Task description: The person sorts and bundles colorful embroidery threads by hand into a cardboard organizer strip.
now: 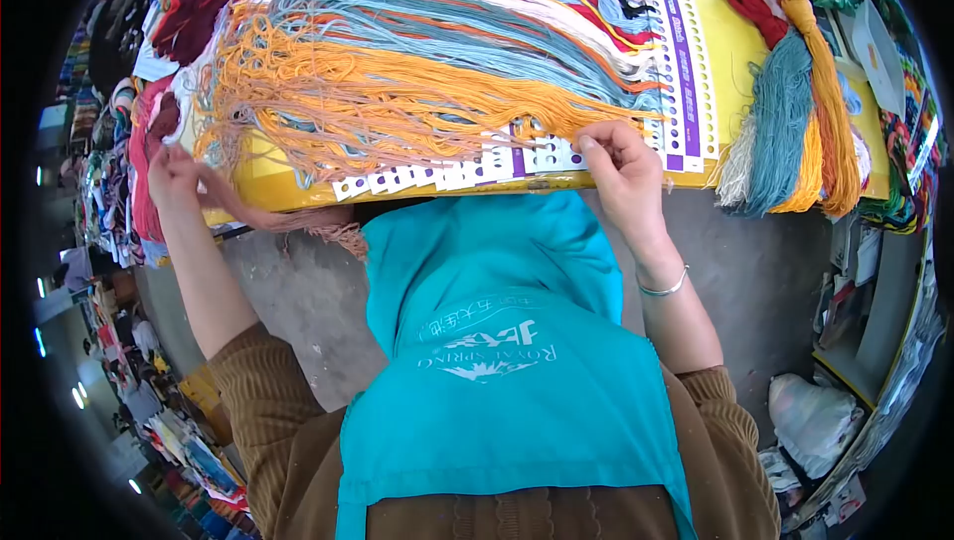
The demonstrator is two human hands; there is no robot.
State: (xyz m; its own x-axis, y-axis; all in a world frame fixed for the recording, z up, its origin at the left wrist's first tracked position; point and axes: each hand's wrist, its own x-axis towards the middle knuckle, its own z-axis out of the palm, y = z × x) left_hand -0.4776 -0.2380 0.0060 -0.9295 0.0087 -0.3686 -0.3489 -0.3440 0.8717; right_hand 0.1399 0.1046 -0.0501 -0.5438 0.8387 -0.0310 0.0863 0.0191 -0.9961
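Observation:
At the table's left edge, my left hand (174,177) is closed around a dusty-pink skein of embroidery floss (263,217), whose tail hangs over the front edge. My right hand (626,172) pinches with thumb and forefinger at the end of a white punched thread card (547,154); whether a strand is also between the fingertips is hidden. Several such cards lie overlapped along the front edge. Orange floss (397,88) spreads loosely leftward from them, with pink strands over its near side. Beyond it lie teal strands (338,13), then white, red and blue ones.
Thick teal (780,123) and orange skeins (820,93) lie at the right of the yellow table (730,18). Dark red skeins (194,18) are at the far left. A stuffed white plastic bag (813,421) sits on the floor at right. A turquoise apron (497,361) covers my front.

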